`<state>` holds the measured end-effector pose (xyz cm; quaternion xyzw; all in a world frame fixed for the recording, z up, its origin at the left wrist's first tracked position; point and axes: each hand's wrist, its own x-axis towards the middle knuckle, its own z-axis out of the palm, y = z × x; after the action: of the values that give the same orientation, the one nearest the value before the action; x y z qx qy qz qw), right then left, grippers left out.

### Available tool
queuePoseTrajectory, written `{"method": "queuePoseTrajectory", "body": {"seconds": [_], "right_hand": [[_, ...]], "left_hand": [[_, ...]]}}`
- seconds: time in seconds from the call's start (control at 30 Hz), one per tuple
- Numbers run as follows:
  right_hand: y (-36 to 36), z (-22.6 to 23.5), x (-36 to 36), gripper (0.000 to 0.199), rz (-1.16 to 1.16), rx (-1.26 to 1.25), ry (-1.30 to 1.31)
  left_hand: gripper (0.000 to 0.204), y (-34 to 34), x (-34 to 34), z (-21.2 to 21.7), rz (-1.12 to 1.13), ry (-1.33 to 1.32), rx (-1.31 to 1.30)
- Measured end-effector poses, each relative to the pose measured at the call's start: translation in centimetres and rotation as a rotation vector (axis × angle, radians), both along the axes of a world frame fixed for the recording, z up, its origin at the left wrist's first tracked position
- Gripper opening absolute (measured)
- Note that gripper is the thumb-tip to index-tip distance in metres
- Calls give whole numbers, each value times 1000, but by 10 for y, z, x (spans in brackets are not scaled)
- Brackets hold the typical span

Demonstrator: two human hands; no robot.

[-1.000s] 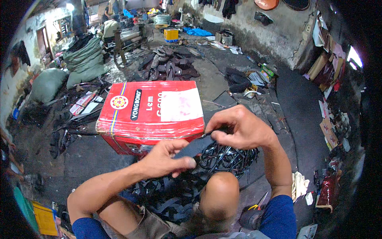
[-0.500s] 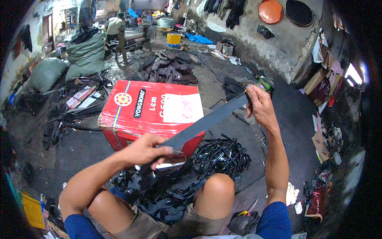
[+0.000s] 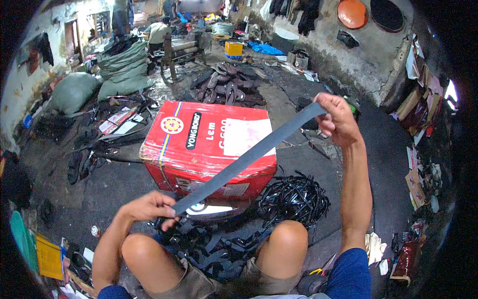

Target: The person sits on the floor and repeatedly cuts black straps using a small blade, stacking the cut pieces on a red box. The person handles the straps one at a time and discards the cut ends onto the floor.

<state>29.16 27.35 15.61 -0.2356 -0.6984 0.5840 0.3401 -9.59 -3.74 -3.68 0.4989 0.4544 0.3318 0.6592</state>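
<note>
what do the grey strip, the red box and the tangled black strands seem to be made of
Grey strip: perhaps rubber or coated fabric, matte and evenly dark. Red box: probably cardboard, glossy, with printed faces and worn edges. Black strands: likely plastic or rubber, shiny, with bright highlights.

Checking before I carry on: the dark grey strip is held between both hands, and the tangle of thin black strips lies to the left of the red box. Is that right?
Not quite: the head view shows the tangle of thin black strips to the right of the red box. The dark grey strip is indeed held between the left hand and right hand.
</note>
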Motion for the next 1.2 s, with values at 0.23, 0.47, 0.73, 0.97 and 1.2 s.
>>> {"method": "queuePoseTrajectory", "body": {"seconds": [0.23,0.47,0.73,0.97,1.2], "right_hand": [[15,38,3,24,-271,-109,363],[-86,67,2,24,-53,328,-377],[-137,50,-82,22,305,383,-309],[-16,-14,-52,20,-55,391,-567],[13,-97,-83,24,-165,614,-574]], "left_hand": [[19,15,-2,-48,-244,228,40],[56,44,13,5,-494,694,164],[44,68,111,122,20,-340,343],[19,40,-64,102,378,439,127],[19,66,-149,87,782,1427,348]]}}
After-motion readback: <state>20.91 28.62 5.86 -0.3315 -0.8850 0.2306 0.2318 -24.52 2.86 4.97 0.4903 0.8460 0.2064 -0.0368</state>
